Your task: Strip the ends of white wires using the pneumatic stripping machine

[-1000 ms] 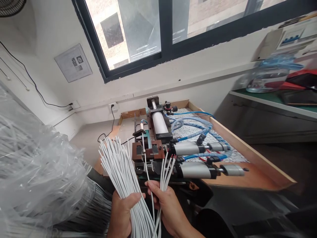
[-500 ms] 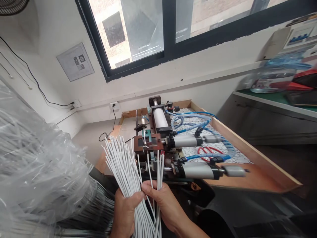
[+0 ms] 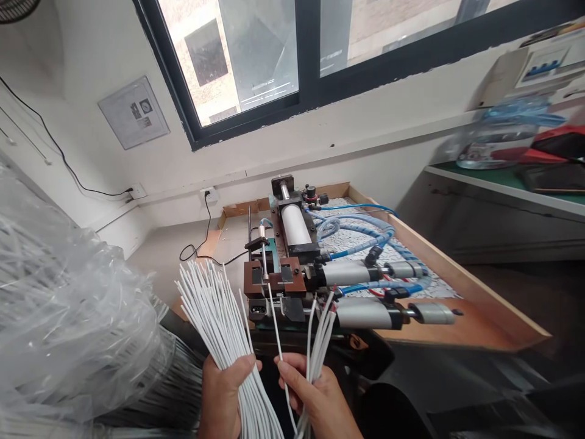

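Pinching one wire [image 3: 275,326], likely light and springy, best held below its tip, near the machine [image 3: 295,225], your right hand [image 3: 326,395] also holds several more wires [image 3: 322,334] while your left hand [image 3: 223,387] clasps the bundle [image 3: 217,323].

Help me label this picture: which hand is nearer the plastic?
Left. The left hand, gripping the thick bundle, is just right of the plastic; the right hand, pinching one wire, is farther right, past the bundle.
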The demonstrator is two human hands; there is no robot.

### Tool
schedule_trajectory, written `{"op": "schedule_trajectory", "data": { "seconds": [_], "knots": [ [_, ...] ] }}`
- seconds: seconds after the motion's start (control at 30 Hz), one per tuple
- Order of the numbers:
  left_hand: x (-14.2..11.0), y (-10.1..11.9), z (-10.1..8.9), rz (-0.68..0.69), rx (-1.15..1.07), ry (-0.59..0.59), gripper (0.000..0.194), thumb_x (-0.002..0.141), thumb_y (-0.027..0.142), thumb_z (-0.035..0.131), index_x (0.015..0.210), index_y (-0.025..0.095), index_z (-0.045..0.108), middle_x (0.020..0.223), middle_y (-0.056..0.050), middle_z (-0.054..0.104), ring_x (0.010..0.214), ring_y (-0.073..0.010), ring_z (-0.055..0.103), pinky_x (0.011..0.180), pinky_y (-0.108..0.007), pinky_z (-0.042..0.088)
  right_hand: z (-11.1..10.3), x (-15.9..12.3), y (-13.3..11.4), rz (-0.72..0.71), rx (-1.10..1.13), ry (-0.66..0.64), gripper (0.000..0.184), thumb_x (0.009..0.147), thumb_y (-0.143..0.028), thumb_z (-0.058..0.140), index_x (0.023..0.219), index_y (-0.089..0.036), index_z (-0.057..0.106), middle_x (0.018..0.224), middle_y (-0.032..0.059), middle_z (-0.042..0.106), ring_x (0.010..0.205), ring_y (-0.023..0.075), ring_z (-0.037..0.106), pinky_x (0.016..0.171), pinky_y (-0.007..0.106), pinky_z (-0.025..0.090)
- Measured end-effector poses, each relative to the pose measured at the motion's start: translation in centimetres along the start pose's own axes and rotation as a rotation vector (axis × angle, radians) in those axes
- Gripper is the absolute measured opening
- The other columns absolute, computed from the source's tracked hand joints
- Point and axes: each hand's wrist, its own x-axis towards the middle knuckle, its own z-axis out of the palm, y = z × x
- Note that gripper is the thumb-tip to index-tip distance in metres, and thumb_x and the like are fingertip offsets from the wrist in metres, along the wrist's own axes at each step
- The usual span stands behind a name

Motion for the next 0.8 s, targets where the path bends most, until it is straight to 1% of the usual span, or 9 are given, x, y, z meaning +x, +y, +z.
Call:
{"op": "schedule_trajectory", "data": {
  "seconds": [0.1, 0.17, 0.27, 0.33, 0.37, 0.47, 0.53, 0.6, 0.8],
  "knots": [
    [0.0, 0.0, 0.1, 0.022, -0.012, -0.004, 0.016, 0.051, 0.014, 0.069, 0.062, 0.012, 0.058, 0.048, 0.0, 0.059, 0.046, -0.0162, 0.056, 0.048, -0.029, 0.045, 0.1, 0.0, -0.3, 0.022, 0.021, -0.002, 0.029, 0.06, -0.039, 0.066, 0.055, -0.012, 0.057, 0.042, -0.0054, 0.041, 0.036, 0.0029, 0.027, 0.038, 0.019, 0.018],
    [-0.1, 0.0, 0.1, 0.035, -0.012, 0.004, 0.017, 0.05, 0.013, 0.069, 0.062, 0.012, 0.058, 0.049, 0.0, 0.059, 0.047, -0.0158, 0.055, 0.049, -0.029, 0.045, 0.2, 0.3, -0.5, 0.04, 0.016, -0.02, 0.029, 0.061, -0.039, 0.065, 0.054, -0.012, 0.056, 0.041, -0.0061, 0.039, 0.036, 0.0033, 0.027, 0.038, 0.019, 0.017],
    [-0.1, 0.0, 0.2, 0.052, 0.011, -0.012, 0.016, 0.05, 0.013, 0.069, 0.062, 0.012, 0.059, 0.051, 0.0, 0.06, 0.048, -0.0155, 0.055, 0.051, -0.029, 0.045, 0.4, 0.9, -0.6, 0.092, 0.028, -0.095, 0.028, 0.061, -0.039, 0.065, 0.069, -0.013, 0.062, 0.044, -0.0065, 0.038, 0.039, 0.0048, 0.028, 0.04, 0.019, 0.02],
    [-0.3, 0.0, 0.2, 0.065, 0.036, -0.071, 0.016, 0.051, 0.014, 0.07, 0.063, 0.011, 0.06, 0.055, -0.002, 0.062, 0.052, -0.0166, 0.056, 0.053, -0.03, 0.046, 0.6, 1.2, -0.5, 0.114, 0.026, -0.14, 0.031, 0.058, -0.038, 0.068, 0.076, -0.012, 0.064, 0.046, -0.0061, 0.04, 0.042, 0.0055, 0.028, 0.041, 0.019, 0.022],
    [-0.3, 0.0, 0.3, 0.069, 0.048, -0.108, 0.016, 0.052, 0.015, 0.07, 0.064, 0.011, 0.061, 0.057, -0.003, 0.063, 0.054, -0.0175, 0.056, 0.054, -0.03, 0.046, 0.7, 1.2, -0.5, 0.104, 0.014, -0.143, 0.031, 0.056, -0.036, 0.069, 0.075, -0.012, 0.064, 0.047, -0.0057, 0.041, 0.043, 0.0059, 0.028, 0.042, 0.02, 0.023],
    [-0.5, -0.1, 0.2, 0.051, 0.066, -0.172, 0.018, 0.053, 0.016, 0.069, 0.069, 0.01, 0.063, 0.061, -0.005, 0.065, 0.058, -0.0205, 0.058, 0.057, -0.033, 0.046, 0.9, 1.0, -0.6, -0.021, -0.038, -0.093, 0.021, 0.057, -0.033, 0.069, 0.062, -0.012, 0.063, 0.046, -0.0046, 0.043, 0.045, 0.0076, 0.032, 0.045, 0.021, 0.027],
    [-0.5, -0.2, 0.0, 0.048, 0.054, -0.177, 0.02, 0.054, 0.015, 0.068, 0.073, 0.01, 0.064, 0.062, -0.006, 0.066, 0.059, -0.0212, 0.059, 0.059, -0.034, 0.046, 1.0, 0.8, -0.7, -0.114, -0.057, -0.035, 0.021, 0.062, -0.034, 0.065, 0.06, -0.013, 0.061, 0.046, -0.0043, 0.044, 0.046, 0.008, 0.033, 0.046, 0.022, 0.029],
    [-0.4, -0.3, -0.1, 0.056, 0.036, -0.17, 0.019, 0.053, 0.013, 0.067, 0.072, 0.011, 0.064, 0.063, -0.005, 0.066, 0.059, -0.0206, 0.059, 0.06, -0.034, 0.046, 0.8, 0.7, -0.7, -0.159, -0.055, 0.019, 0.023, 0.065, -0.036, 0.063, 0.061, -0.014, 0.059, 0.046, -0.0043, 0.044, 0.045, 0.0079, 0.033, 0.045, 0.022, 0.028],
    [0.0, 0.0, 0.0, 0.042, 0.008, -0.108, 0.011, 0.052, 0.012, 0.067, 0.062, 0.012, 0.063, 0.054, -0.003, 0.064, 0.052, -0.0171, 0.058, 0.055, -0.028, 0.045, 0.6, 2.0, 0.2, -0.066, 0.082, 0.085, 0.027, 0.065, -0.039, 0.062, 0.062, -0.013, 0.055, 0.046, -0.0048, 0.043, 0.042, 0.0065, 0.034, 0.041, 0.02, 0.027]
  ]
}}
